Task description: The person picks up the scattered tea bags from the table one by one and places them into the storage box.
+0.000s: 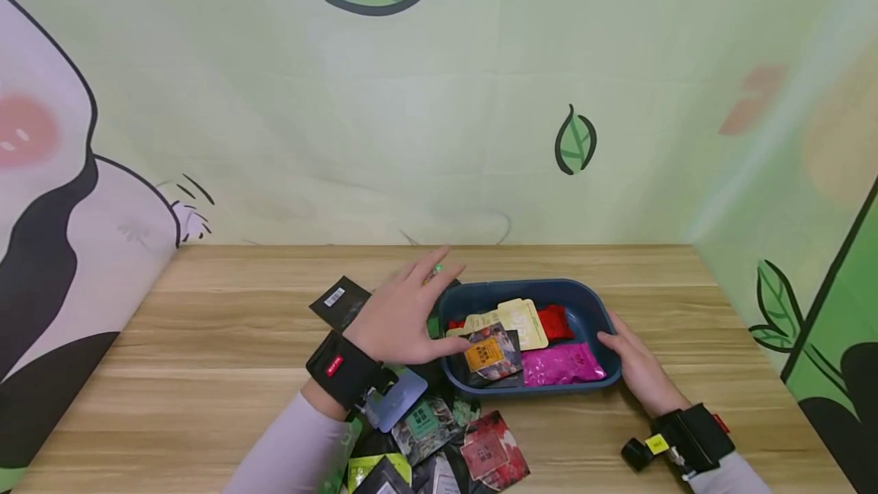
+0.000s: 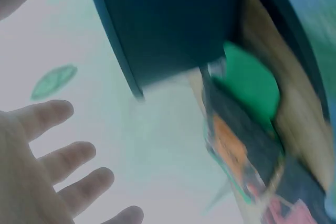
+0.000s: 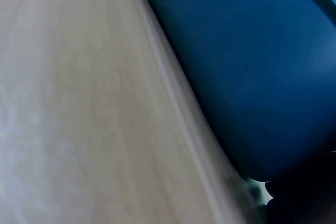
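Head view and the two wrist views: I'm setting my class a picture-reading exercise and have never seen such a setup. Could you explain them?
There is no machine, just a person's two hands. The head view comes from a camera worn on the head, looking forward and down; the others come from cameras worn on each wrist. On the wood-grained table stands a blue tub with packets inside, including a pink packet. More lie outside it, among them a red packet. The right hand holds the tub's right end; the left hand, fingers spread near its left end, holds nothing.
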Demonstrator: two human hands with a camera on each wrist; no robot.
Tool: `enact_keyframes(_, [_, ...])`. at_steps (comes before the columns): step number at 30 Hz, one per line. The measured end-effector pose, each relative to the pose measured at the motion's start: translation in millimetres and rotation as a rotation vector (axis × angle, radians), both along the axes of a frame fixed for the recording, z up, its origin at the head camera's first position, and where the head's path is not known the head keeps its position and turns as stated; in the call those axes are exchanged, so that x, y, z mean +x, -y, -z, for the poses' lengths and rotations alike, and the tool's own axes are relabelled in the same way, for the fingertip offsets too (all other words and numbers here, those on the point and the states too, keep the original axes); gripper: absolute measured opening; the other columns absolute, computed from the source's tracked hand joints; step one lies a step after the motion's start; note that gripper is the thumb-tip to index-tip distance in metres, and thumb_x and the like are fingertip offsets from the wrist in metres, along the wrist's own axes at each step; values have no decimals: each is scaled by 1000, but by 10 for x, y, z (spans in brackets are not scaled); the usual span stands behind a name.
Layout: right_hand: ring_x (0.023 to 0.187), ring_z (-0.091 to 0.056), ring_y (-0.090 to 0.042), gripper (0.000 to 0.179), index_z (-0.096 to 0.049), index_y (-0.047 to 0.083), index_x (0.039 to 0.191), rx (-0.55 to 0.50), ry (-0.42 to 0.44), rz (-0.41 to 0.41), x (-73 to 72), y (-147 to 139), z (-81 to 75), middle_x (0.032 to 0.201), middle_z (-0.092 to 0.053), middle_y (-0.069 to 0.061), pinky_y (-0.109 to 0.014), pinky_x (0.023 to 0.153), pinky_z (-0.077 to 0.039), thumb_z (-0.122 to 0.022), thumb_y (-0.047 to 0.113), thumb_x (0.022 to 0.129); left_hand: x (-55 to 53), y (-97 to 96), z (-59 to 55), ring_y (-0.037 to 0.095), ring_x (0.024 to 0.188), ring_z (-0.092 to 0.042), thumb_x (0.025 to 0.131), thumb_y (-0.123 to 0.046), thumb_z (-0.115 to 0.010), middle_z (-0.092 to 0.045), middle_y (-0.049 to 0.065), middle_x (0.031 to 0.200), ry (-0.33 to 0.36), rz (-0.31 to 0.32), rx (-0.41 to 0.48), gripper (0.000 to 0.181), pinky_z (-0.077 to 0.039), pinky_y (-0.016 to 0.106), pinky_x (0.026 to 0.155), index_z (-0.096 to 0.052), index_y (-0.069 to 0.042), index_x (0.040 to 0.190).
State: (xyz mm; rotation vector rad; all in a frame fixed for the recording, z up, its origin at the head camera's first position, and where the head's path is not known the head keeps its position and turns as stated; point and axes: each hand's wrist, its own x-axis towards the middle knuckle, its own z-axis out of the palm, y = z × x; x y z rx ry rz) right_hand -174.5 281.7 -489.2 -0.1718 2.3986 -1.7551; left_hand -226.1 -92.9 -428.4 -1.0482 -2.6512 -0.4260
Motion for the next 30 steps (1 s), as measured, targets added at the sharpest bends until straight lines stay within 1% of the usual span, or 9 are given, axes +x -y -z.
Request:
enact_keyframes(3, [151, -1, -37, 72, -8, -2, 160, 2, 7, 0, 3, 1, -2, 166, -6, -21, -58, 116, -4, -37, 35, 105, -76, 118, 9, 37, 140, -38, 78, -80, -52, -20, 7, 165, 31, -53, -8, 101, -35, 56, 107, -32, -23, 159])
enact_keyframes(6, [151, 0, -38, 73, -7, -3, 160, 7, 13, 4, 5, 0, -4, 166, -4, -22, -58, 116, -3, -37, 35, 105, -137, 220, 23, 38, 140, -38, 79, -77, -55, -23, 8, 164, 58, -92, 2, 99, -36, 57, 106, -32, -24, 159])
enact_keyframes(8, [150, 1, -38, 73, -6, -3, 160, 11, 17, 6, 7, -1, -5, 166, -4, -22, -58, 116, -3, -37, 35, 105, -177, 278, 54, 38, 140, -38, 79, -76, -55, -24, 9, 164, 68, -118, 1, 98, -38, 57, 104, -33, -24, 159])
enact_keyframes(11, [150, 2, -39, 74, -5, -3, 160, 15, 20, 9, 10, -2, -4, 165, -3, -23, -59, 116, -2, -37, 35, 105, -238, 342, 129, 37, 140, -38, 79, -75, -56, -25, 9, 164, 74, -148, -6, 96, -39, 56, 103, -34, -25, 158])
enact_keyframes(15, [150, 2, -38, 74, -6, -3, 159, 15, 17, 13, 5, 3, 1, 165, -3, -23, -59, 116, -2, -38, 36, 105, -292, 391, 248, 38, 138, -40, 79, -75, -57, -30, 10, 161, 85, -175, -17, 97, -39, 57, 102, -34, -24, 158])
enact_keyframes(18, [150, 0, -38, 73, -8, -4, 159, 11, 6, 13, -2, 8, 8, 165, -5, -22, -58, 116, -3, -38, 35, 105, -305, 400, 318, 39, 137, -40, 77, -74, -58, -36, 13, 158, 109, -193, -37, 99, -37, 59, 104, -34, -23, 158])
enact_keyframes(20, [150, -1, -37, 73, -9, -4, 159, 10, 1, 11, -7, 11, 10, 165, -6, -22, -57, 117, -4, -38, 35, 105, -305, 398, 340, 39, 137, -40, 77, -73, -59, -38, 14, 156, 128, -208, -55, 99, -35, 59, 105, -34, -24, 158])
enact_keyframes(24, [150, -2, -38, 73, -9, -3, 159, 16, -1, 9, -9, 8, 8, 165, -7, -23, -58, 116, -4, -38, 36, 105, -293, 384, 331, 38, 137, -39, 78, -70, -61, -40, 14, 155, 172, -230, -86, 97, -33, 58, 108, -37, -21, 157])
enact_keyframes(30, [150, -2, -38, 72, -9, -4, 159, 9, -8, 5, -6, 1, 9, 165, -7, -23, -58, 116, -5, -38, 33, 105, -283, 365, 332, 37, 138, -39, 79, -62, -63, -39, 14, 155, 266, -249, -148, 92, -33, 54, 109, -39, -18, 156])
